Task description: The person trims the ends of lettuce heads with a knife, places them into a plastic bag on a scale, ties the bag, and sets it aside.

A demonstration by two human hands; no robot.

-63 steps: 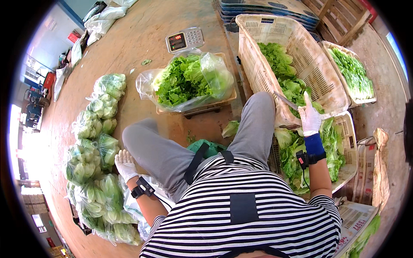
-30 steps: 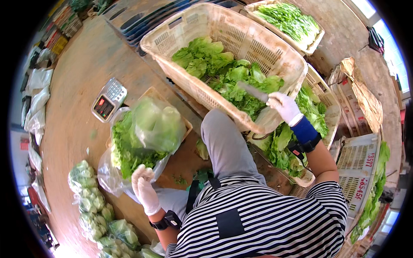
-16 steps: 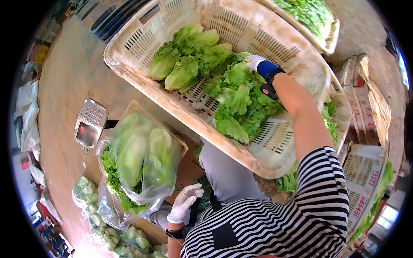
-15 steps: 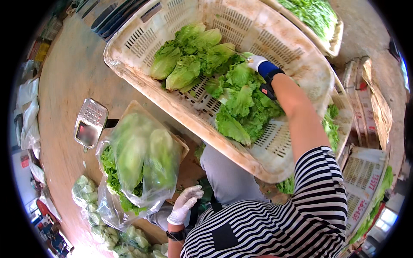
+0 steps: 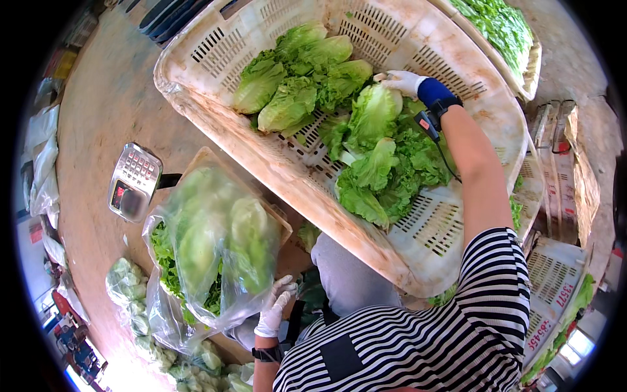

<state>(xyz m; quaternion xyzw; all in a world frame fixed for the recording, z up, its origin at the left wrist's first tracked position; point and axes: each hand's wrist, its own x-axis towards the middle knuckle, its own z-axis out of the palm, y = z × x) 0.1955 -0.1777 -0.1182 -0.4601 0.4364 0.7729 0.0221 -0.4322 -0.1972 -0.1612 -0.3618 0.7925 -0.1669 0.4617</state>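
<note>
My right hand, in a white glove, is closed at the pale stem end of a lettuce head in a big, dirty white plastic crate. A small pale-brown bit shows at its fingertips; what it grips is unclear. Loose lettuce leaves lie below that head, and several whole lettuces sit to its left. Also gloved, my left hand is open beside a clear plastic bag full of lettuce, fingers apart and slightly bent. The bag rests on a scale with a keypad display.
Filled bags of greens lie on the floor at the left. Another crate of leafy greens stands at the far right, near cardboard boxes. More white crates are at the right. My knee is under the crate's near edge.
My right hand has moved slightly right and up in the view. The lettuce head beside it now shows more of its body, stem end toward the hand. My left hand's fingers have spread near the bag.
</note>
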